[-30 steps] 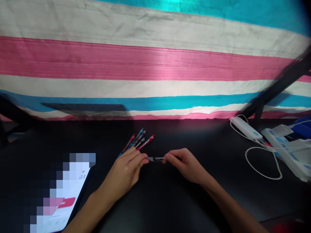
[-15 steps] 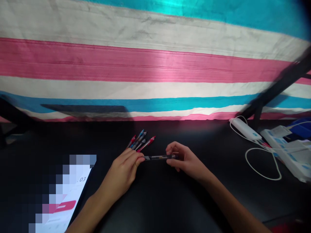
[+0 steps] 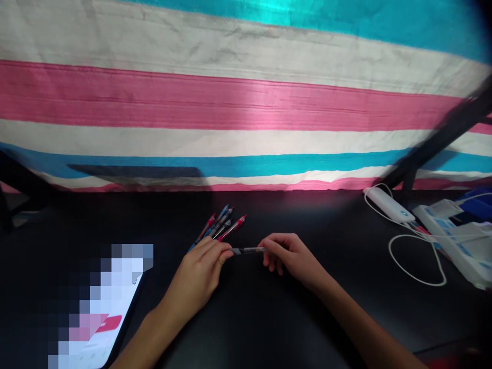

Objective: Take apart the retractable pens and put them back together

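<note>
A dark pen with a clear barrel [image 3: 248,250] lies level between my two hands, above the black table. My left hand [image 3: 200,266] pinches its left end between thumb and fingers. At the other end, the thumb and index finger of my right hand [image 3: 286,251] are closed on it, and the other fingers curl below. The pen's two tips are hidden by my fingers. Just behind my left hand lie several pens with red, blue and dark ends, among them a red pen [image 3: 233,227]. My left hand covers part of that bunch.
At the left lies a lit screen [image 3: 111,335], partly pixelated. To the right are a white power bank [image 3: 388,204], a white power strip [image 3: 451,241] and a looped white cable [image 3: 417,283] on the black table [image 3: 246,318]. A striped cloth [image 3: 246,107] hangs behind.
My right hand's thumb and index finger have closed onto the pen's right end, where they were looser around it before. My left hand has shifted slightly right with the pen.
</note>
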{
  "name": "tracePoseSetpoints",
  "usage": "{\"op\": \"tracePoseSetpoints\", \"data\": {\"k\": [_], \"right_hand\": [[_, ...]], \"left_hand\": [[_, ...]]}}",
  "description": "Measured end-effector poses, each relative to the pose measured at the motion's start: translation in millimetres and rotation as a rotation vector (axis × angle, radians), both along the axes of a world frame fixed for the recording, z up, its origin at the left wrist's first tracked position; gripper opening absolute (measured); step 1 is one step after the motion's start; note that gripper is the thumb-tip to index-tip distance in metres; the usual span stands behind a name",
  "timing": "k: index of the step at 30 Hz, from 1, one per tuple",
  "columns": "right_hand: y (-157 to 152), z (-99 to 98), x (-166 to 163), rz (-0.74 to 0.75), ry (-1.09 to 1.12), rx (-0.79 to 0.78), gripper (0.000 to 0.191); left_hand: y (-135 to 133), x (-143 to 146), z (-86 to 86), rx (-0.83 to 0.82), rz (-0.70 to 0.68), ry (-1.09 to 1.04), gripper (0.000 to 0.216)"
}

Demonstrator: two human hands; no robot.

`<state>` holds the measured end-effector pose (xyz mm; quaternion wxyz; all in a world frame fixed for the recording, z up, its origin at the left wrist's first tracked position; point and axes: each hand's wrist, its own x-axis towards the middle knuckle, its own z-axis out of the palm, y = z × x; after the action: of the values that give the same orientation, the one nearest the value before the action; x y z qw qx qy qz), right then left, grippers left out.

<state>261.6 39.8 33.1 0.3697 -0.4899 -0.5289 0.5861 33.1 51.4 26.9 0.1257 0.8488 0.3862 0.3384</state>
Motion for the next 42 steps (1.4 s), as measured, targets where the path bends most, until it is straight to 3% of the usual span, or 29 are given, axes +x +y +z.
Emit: {"op": "tracePoseSetpoints", "data": {"k": [3, 8, 11, 13, 18, 21, 24, 28, 35, 42], "right_hand": [[-0.3, 0.4, 0.6, -0.068, 0.076, 0.093, 0.023], [-0.4, 2.1, -1.1, -0.033, 0.022, 0.008, 0.025], [-0.2, 1.3, -1.3, -0.064, 0.006, 0.058, 0.016], [-0.3, 0.1, -1.3, -0.080, 0.041, 0.103, 0.021], [-0.9, -4.2, -2.5, -0.032, 0.017, 0.046, 0.022], [-1.2, -4.4, -2.5, -0.058, 0.013, 0.099, 0.016], [-0.9, -3.3, -2.7, -0.089, 0.038, 0.122, 0.027], [-0.6, -2.8, -4.1, -0.053, -0.021, 0.044, 0.024], [-0.4, -1.8, 0.7, -0.157, -0.038, 0.165, 0.007], [0.6, -0.6, 3.1, -0.176, 0.009, 0.157, 0.009]], "left_hand": [[-0.1, -0.2, -0.3, -0.003, 0.006, -0.004, 0.014], [-0.1, -0.2, -0.9, -0.006, 0.017, -0.002, 0.015], [0.1, 0.2, -1.2, -0.002, 0.018, 0.004, 0.015], [0.3, 0.4, -1.3, 0.004, 0.021, 0.002, 0.015], [0.8, 0.7, -2.0, -0.012, 0.024, 0.008, 0.016], [0.9, 0.9, -2.7, -0.013, 0.024, 0.011, 0.016], [0.9, 1.0, -3.0, -0.004, 0.029, 0.009, 0.016], [0.5, 1.2, -2.2, -0.015, 0.027, 0.020, 0.018], [0.8, -0.4, 1.2, -0.020, 0.032, 0.019, 0.018], [2.2, -2.8, 2.7, -0.033, 0.050, -0.002, 0.017]]}}
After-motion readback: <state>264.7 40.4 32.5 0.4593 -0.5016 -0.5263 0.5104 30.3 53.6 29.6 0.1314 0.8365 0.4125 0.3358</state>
